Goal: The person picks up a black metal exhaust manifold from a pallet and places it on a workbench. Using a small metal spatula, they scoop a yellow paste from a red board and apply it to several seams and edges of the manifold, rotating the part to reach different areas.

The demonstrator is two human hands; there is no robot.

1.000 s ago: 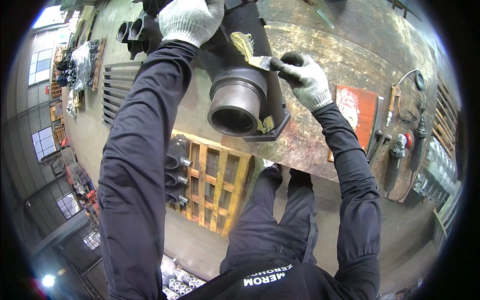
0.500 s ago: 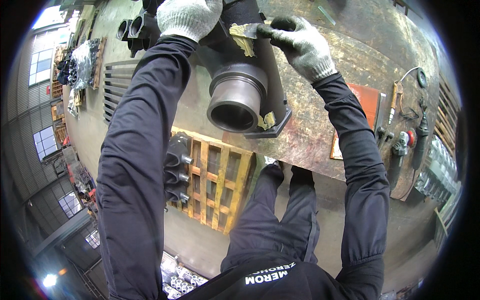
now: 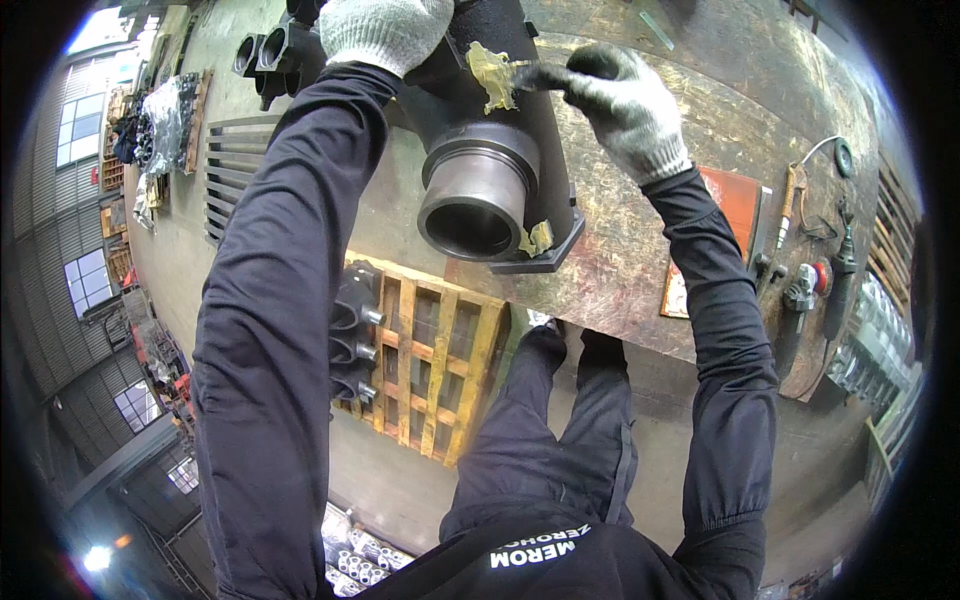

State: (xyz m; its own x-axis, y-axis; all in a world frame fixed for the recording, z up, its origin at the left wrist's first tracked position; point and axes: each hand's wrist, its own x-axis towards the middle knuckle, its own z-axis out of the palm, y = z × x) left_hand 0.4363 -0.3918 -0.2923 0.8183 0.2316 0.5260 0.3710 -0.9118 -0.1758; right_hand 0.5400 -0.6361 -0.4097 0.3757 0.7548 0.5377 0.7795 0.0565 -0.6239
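A large black metal pipe casting [image 3: 552, 165] lies on the worn workbench, its round machined opening facing me. Yellowish putty [image 3: 490, 74] is spread over its upper side, and a smaller putty patch [image 3: 538, 238] sits beside the flange at the near end. My right hand [image 3: 635, 118], in a white glove with dark-stained fingers, pinches a thin putty knife [image 3: 533, 78] whose blade is at the right edge of the larger patch. At the casting's upper left, my gloved left hand [image 3: 388, 34] is against the metal; its fingers are hidden.
Right of my right forearm, an orange-red folder [image 3: 728, 215], an angle grinder [image 3: 802, 290] and a brush with a wooden handle [image 3: 788, 205] lie on the workbench [image 3: 610, 250]. A yellow wooden pallet [image 3: 425, 365] with dark metal parts stands on the floor below left.
My right hand has moved right and slightly down with the putty knife, drawing the blade toward the putty's right edge. My left hand and the casting have barely shifted.
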